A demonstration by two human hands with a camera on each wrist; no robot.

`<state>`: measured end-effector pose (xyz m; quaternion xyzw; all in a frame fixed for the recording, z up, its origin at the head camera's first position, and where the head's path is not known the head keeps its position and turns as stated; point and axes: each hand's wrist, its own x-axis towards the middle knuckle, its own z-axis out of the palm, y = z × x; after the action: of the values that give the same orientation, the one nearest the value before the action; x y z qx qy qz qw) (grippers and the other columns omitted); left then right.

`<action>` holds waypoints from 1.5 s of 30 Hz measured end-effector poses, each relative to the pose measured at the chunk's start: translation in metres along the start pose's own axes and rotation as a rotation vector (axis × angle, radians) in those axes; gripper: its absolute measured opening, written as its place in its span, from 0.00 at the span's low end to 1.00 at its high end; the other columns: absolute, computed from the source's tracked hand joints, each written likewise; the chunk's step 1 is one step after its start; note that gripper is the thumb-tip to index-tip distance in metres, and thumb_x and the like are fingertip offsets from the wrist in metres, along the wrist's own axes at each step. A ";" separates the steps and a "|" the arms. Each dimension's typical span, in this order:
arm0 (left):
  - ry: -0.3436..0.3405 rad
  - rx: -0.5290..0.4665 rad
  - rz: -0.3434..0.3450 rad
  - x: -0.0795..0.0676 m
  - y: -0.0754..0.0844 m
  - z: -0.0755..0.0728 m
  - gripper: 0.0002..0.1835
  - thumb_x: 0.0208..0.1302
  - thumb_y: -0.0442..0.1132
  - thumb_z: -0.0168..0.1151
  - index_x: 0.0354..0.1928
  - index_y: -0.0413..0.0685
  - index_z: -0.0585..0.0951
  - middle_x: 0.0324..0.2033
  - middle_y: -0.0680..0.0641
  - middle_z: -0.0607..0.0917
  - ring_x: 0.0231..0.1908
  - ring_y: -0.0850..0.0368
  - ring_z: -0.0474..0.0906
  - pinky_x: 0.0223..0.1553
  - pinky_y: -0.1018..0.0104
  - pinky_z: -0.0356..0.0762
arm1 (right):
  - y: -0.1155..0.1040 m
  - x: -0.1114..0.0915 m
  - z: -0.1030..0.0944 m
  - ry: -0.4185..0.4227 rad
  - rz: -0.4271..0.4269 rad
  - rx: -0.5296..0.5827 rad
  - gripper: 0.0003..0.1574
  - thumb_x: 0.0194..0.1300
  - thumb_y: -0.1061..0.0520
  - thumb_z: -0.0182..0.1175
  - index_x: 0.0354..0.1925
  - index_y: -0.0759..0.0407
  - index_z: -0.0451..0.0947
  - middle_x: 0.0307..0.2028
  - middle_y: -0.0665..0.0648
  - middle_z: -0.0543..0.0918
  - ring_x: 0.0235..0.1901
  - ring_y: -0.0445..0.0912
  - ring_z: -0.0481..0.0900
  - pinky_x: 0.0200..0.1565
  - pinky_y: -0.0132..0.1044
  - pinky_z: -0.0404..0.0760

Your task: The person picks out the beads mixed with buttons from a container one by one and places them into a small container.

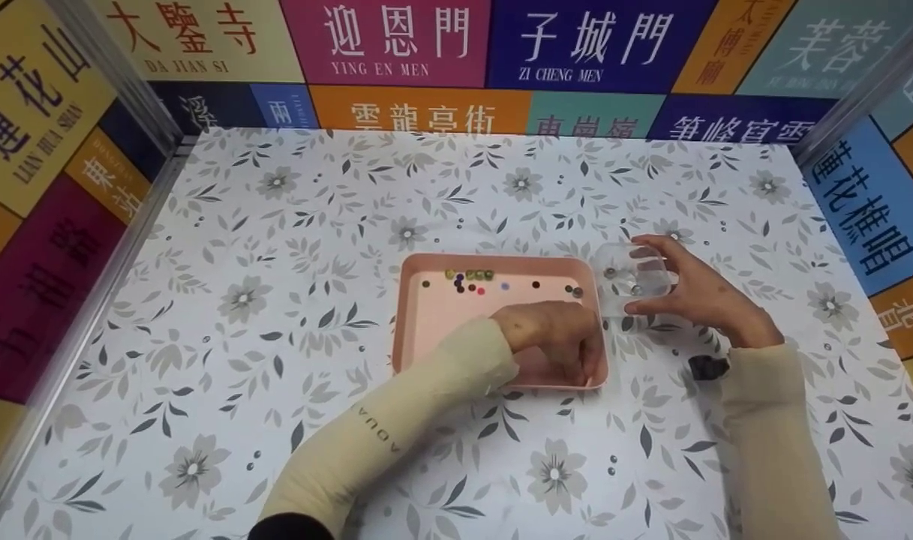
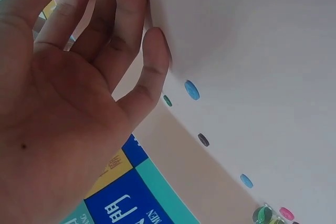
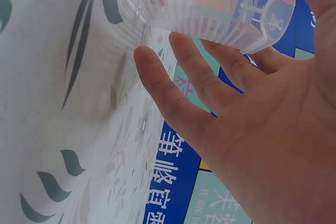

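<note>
My left hand (image 1: pixel 557 334) reaches down into the right end of a shallow pink tray (image 1: pixel 400 322), with fingers bent toward its near right corner. The left wrist view cuts off these fingertips, so any hold is hidden. Along the tray's far side lie green-swirled glass marbles (image 1: pixel 480 275) and small coloured discs, including a blue disc (image 2: pixel 192 90) and a pink disc (image 2: pixel 286 213). Just right of the tray, my right hand (image 1: pixel 700 292) holds a clear plastic container (image 1: pixel 655 279) between thumb and fingers. Small round shapes show through its wall, too unclear to identify.
A white tabletop (image 1: pixel 276 247) with grey flowers and leaves lies under everything. Upright panels (image 1: pixel 407 45) with coloured blocks and large characters border its back and sides. A small black object (image 1: pixel 709 367) sits against the right sleeve cuff.
</note>
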<state>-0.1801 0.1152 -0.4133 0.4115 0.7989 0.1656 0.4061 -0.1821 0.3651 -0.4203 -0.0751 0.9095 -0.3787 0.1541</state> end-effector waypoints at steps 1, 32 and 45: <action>0.007 0.005 0.008 0.000 0.000 0.000 0.05 0.64 0.36 0.72 0.34 0.57 0.91 0.35 0.59 0.89 0.38 0.64 0.80 0.39 0.73 0.76 | 0.000 0.000 0.000 0.000 0.000 0.002 0.68 0.54 0.48 0.81 0.81 0.48 0.52 0.76 0.67 0.66 0.77 0.73 0.57 0.69 0.71 0.64; 0.481 0.294 -0.003 0.003 -0.012 -0.015 0.08 0.66 0.39 0.68 0.44 0.53 0.91 0.48 0.52 0.88 0.46 0.58 0.82 0.52 0.67 0.80 | 0.004 0.002 0.002 0.000 -0.024 0.024 0.67 0.54 0.53 0.81 0.81 0.50 0.52 0.75 0.68 0.66 0.76 0.71 0.60 0.69 0.70 0.64; 0.595 0.296 0.022 0.000 -0.011 -0.019 0.09 0.70 0.43 0.65 0.47 0.53 0.89 0.50 0.51 0.85 0.46 0.57 0.82 0.47 0.67 0.82 | 0.005 0.002 0.002 -0.001 -0.017 0.030 0.67 0.55 0.55 0.80 0.81 0.51 0.51 0.75 0.68 0.66 0.76 0.71 0.60 0.69 0.68 0.66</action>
<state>-0.2004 0.1101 -0.4080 0.4082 0.8934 0.1653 0.0890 -0.1835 0.3672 -0.4253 -0.0804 0.9030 -0.3935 0.1523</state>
